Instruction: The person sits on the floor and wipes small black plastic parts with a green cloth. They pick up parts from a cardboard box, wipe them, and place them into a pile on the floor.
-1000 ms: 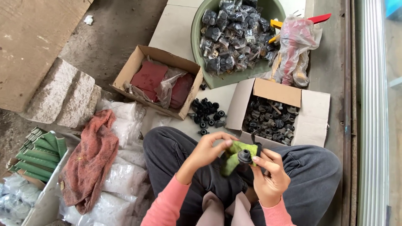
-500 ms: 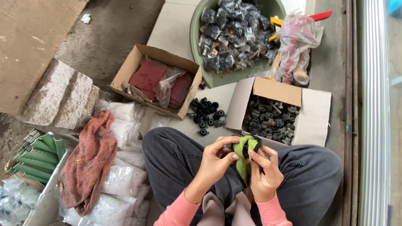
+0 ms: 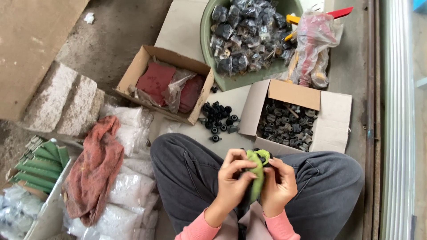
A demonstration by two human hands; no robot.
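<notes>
Here we sit cross-legged on the floor, our left hand (image 3: 232, 177) and right hand (image 3: 279, 183) both clenched around a green cloth (image 3: 256, 174) held above our lap. A small black part seems wrapped inside it, mostly hidden. Just ahead sits a cardboard box (image 3: 331, 116) of similar dark parts, with loose ones (image 3: 218, 121) on the floor. If our grip loosens, the part could slip down between our knees.
</notes>
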